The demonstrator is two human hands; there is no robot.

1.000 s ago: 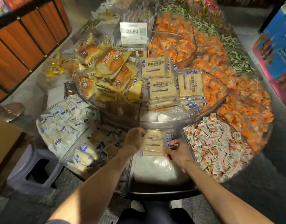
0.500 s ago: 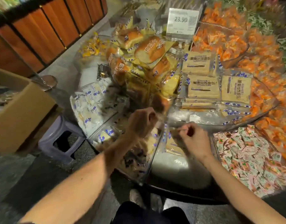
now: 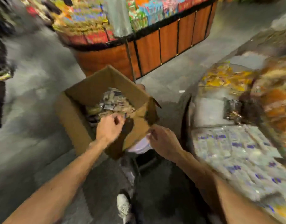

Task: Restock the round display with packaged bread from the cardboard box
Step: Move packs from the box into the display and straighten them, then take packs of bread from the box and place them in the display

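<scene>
Left hand [image 3: 109, 126] hangs over bread packets [image 3: 116, 102] in the cardboard box [image 3: 71, 113]; right hand [image 3: 163, 139] waits beside its near corner. Both look loosely curled, empty

Both bare arms reach forward and down: the left arm [image 3: 71, 172] comes in from the lower left, the right arm [image 3: 203, 175] from the lower right. The left hand [image 3: 109, 128] is out ahead, back of the hand up, fingers curled under, thumb tucked toward the index finger. The right hand [image 3: 163, 139] sits just beside it, a touch lower, knuckles up, fingers curled too. Blur hides whether either hand pinches anything.
</scene>
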